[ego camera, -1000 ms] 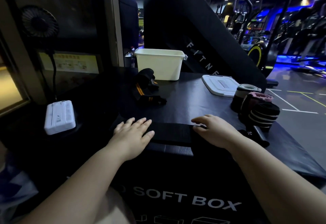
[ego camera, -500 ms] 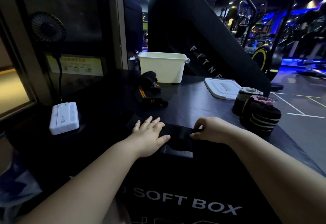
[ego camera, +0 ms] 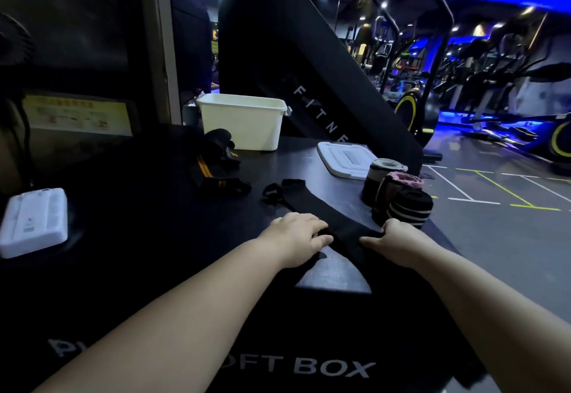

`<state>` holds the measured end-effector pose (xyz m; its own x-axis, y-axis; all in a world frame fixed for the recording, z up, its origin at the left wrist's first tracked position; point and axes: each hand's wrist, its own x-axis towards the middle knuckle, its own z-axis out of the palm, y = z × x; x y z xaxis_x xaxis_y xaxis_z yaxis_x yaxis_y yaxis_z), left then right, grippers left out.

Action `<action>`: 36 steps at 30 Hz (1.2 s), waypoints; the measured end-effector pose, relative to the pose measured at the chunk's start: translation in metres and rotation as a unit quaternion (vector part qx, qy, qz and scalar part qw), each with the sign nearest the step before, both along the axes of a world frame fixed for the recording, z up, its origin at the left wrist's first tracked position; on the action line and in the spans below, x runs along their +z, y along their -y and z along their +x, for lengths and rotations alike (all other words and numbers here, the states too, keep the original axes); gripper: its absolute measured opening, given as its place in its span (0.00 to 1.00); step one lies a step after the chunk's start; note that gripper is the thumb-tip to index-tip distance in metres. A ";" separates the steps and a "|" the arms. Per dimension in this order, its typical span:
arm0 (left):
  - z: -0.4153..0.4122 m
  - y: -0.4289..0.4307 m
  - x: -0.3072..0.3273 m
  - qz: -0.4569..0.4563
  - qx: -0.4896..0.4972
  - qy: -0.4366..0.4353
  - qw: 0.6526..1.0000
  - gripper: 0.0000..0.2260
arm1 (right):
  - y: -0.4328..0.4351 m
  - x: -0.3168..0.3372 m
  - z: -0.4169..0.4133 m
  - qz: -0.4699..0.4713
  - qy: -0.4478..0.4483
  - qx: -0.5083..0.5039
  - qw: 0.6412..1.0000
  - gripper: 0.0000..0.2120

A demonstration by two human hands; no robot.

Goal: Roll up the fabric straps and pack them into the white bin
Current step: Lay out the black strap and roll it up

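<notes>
Lying unrolled, black strap [ego camera: 312,204], left hand [ego camera: 295,238] fingers flat atop, right hand [ego camera: 398,242] fingers pinching it

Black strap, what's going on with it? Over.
Left hand presses black strap flat, right hand pinches its edge. It lies unrolled across box top. Three rolled straps beside right hand, white bin behind; nothing blocking.

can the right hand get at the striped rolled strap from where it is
Probably yes: the striped rolled strap stands just beyond the right hand with nothing between them. The hand pinches the black strap, so it must let go first.
</notes>
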<state>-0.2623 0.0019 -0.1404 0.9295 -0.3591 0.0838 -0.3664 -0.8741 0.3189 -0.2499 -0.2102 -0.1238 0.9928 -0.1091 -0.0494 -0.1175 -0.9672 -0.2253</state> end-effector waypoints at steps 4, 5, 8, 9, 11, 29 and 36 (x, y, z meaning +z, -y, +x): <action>0.015 0.004 0.000 -0.033 0.028 -0.011 0.999 0.18 | 0.003 0.005 0.011 -0.028 -0.031 0.016 0.999 0.26; 0.019 0.004 0.000 -0.029 0.033 -0.014 0.999 0.19 | 0.001 0.007 0.014 -0.028 -0.031 0.024 0.999 0.24; 0.030 0.004 -0.002 0.008 0.045 -0.008 0.999 0.20 | -0.010 0.009 0.022 -0.013 -0.026 0.045 0.999 0.25; 0.033 0.003 -0.002 0.020 0.051 -0.007 0.998 0.20 | -0.015 0.008 0.025 -0.006 -0.024 0.048 0.999 0.25; 0.040 -0.002 -0.004 0.048 0.074 -0.019 0.996 0.23 | -0.026 0.004 0.031 0.007 -0.018 0.045 0.999 0.25; 0.124 -0.031 -0.004 -0.006 0.136 -0.005 0.991 0.21 | -0.103 -0.012 0.132 0.107 0.077 -0.045 0.990 0.23; 0.130 -0.036 -0.009 0.018 0.120 -0.029 0.992 0.21 | -0.096 -0.008 0.143 0.136 0.029 -0.010 0.990 0.21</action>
<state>-0.1327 0.0380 -0.1496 0.9914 -0.1295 0.0190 -0.1292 -0.9450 0.3004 -0.1072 -0.1144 -0.1323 0.9925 -0.1203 -0.0218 -0.1157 -0.8673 -0.4841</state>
